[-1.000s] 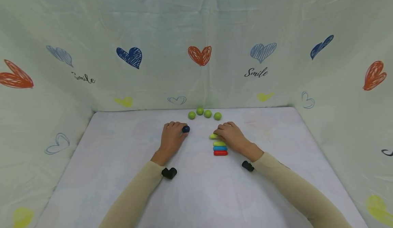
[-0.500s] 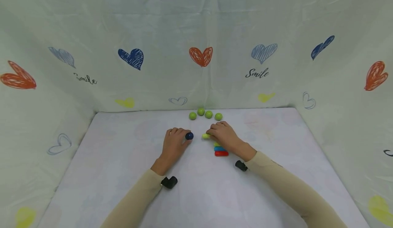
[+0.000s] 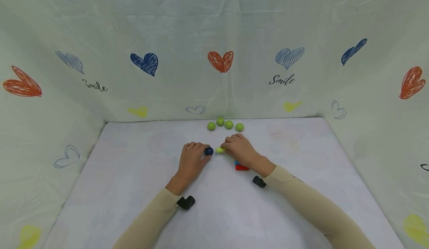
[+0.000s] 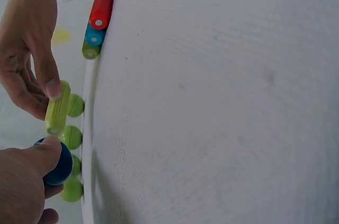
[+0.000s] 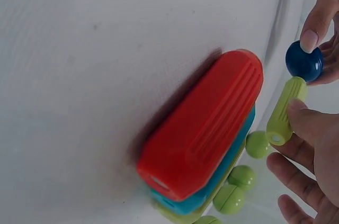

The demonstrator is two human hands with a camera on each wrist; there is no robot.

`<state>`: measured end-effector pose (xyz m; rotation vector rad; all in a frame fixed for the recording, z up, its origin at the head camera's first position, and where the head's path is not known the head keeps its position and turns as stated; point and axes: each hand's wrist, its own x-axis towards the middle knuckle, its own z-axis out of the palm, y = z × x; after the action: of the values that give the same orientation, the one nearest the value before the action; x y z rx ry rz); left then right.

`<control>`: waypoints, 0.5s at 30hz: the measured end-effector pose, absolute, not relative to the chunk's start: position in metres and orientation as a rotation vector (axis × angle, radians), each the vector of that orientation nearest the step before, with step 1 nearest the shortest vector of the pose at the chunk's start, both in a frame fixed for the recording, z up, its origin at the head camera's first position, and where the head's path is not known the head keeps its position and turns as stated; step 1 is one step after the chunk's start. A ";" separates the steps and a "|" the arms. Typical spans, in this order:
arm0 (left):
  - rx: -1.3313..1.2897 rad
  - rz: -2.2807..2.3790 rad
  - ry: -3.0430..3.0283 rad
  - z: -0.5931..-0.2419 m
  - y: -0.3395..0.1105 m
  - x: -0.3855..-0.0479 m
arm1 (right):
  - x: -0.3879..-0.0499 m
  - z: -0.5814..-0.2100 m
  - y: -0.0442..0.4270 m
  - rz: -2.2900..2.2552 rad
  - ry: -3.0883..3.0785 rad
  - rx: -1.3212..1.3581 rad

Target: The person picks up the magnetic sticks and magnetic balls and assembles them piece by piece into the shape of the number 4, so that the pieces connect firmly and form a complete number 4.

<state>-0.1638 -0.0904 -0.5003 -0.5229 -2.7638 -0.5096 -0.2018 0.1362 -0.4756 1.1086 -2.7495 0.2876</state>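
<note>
My left hand (image 3: 192, 162) pinches a dark blue ball (image 3: 209, 151) between thumb and fingers, above the middle of the table. Facing it from the right, my right hand (image 3: 242, 152) pinches a yellow-green magnetic rod (image 3: 220, 150) near its middle. The rod's free end points at the ball; the head view shows a narrow gap between them, while in the right wrist view they overlap. A red rod (image 5: 204, 123), a blue rod (image 4: 95, 35) and another green rod (image 4: 91, 51) lie side by side under my right wrist, partly hidden by it in the head view.
Several light green balls (image 3: 229, 124) stand in a loose row near the back edge of the white table (image 3: 134, 174). A pale curtain (image 3: 181, 25) printed with hearts hangs behind and at both sides. Each sleeve carries a small black camera (image 3: 186, 203).
My right hand has carried the yellow-green rod left, away from above the other rods. My left hand has brought the blue ball slightly right and nearer to me. The two pieces are now close together.
</note>
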 end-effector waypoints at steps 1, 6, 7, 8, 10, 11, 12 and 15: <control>-0.526 -0.508 -2.758 -0.500 -0.090 -0.163 | -0.202 -0.476 0.135 0.285 -2.749 1.111; -0.541 -0.510 -2.734 -0.501 -0.089 -0.162 | -0.201 -0.476 0.132 0.276 -2.740 1.126; -0.545 -0.510 -2.732 -0.501 -0.088 -0.162 | -0.200 -0.476 0.131 0.274 -2.735 1.131; -0.547 -0.512 -2.731 -0.500 -0.088 -0.162 | -0.200 -0.476 0.131 0.273 -2.732 1.134; -0.549 -0.507 -2.735 -0.501 -0.088 -0.161 | -0.199 -0.476 0.130 0.274 -2.731 1.139; -0.550 -0.508 -2.737 -0.501 -0.088 -0.161 | -0.199 -0.476 0.130 0.273 -2.734 1.139; -0.548 -0.504 -2.740 -0.501 -0.088 -0.161 | -0.199 -0.475 0.129 0.274 -2.740 1.140; -0.545 -0.508 -2.738 -0.502 -0.089 -0.160 | -0.199 -0.476 0.129 0.265 -2.749 1.143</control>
<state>-0.1604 -0.0889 -0.5015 -0.5450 -2.7383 -0.5083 -0.1991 0.1290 -0.4760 1.1433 -2.7487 0.2655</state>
